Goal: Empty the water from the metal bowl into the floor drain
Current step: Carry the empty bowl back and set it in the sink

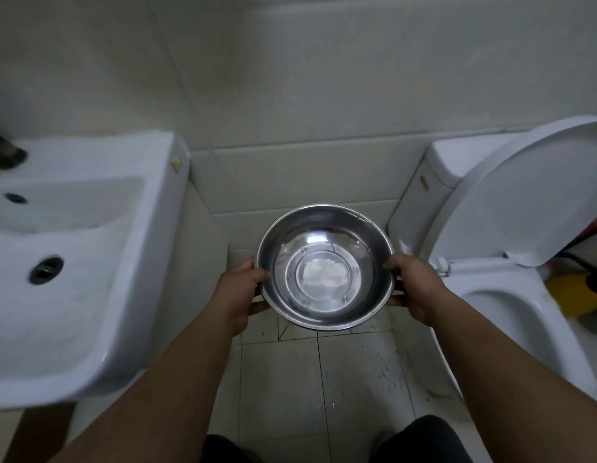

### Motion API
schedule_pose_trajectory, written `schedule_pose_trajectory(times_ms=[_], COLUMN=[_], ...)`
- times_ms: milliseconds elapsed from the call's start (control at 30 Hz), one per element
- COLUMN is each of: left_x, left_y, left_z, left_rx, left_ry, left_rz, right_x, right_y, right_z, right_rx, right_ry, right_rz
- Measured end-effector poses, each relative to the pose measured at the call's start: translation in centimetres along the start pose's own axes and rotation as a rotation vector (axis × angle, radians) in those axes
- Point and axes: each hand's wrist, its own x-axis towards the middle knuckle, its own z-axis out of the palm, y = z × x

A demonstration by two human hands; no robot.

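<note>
- Tiled bathroom floor (280, 379), pale and speckled with droplets, between a white basin and a toilet.
- Metal bowl (324, 267) held level above that floor, round, polished steel, shallow water glinting inside.
- Left hand (238, 290) clamped on the near-left rim, thumb over the edge.
- Right hand (412, 285) gripping the opposite rim the same way.
- Floor drain not visible, possibly hidden under the bowl.
- Likely slip: tipping too fast, sending water across smooth tile instead of the drain.
- Wet steel rim slick, easy to lose.
- Glossy ceramic sink (73, 262) left; toilet (510, 295), lid raised, right, both close enough to knock.
</note>
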Motion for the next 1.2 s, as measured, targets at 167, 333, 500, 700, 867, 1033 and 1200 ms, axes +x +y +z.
schedule_pose_trajectory(times_ms=[167,333,500,700,867,1033,1200], left_x=[-4.4,-8.4,-11.7,-14.8,-17.3,-18.5,-18.6], left_y=[4.4,8.7,12.6,16.6,19.4,21.3,22.0], left_z=[0.5,0.8,0.6,-0.2,-0.8,-2.1,-3.6], left_rx=[-0.001,0.016,0.008,0.013,0.015,0.02,0.032], left_ry=[0.019,0.031,0.028,0.022,0.006,-0.003,-0.01], left_rz=[0.022,0.035,0.058,0.068,0.087,0.106,0.11], right_x=[-4.4,-8.7,-12.0,-15.3,-18.2,-20.4,-22.3], right_y=[-4.5,-9.0,-12.7,-16.2,-19.0,-21.3,-22.1], right_z=[-0.4,-0.6,-0.8,-0.1,0.4,1.2,2.6], right_rx=[-0.035,-0.095,-0.109,-0.117,-0.12,-0.126,-0.159], right_ry=[0.026,0.045,0.057,0.07,0.075,0.067,0.086], right_rz=[-0.026,-0.04,-0.048,-0.049,-0.065,-0.092,-0.123])
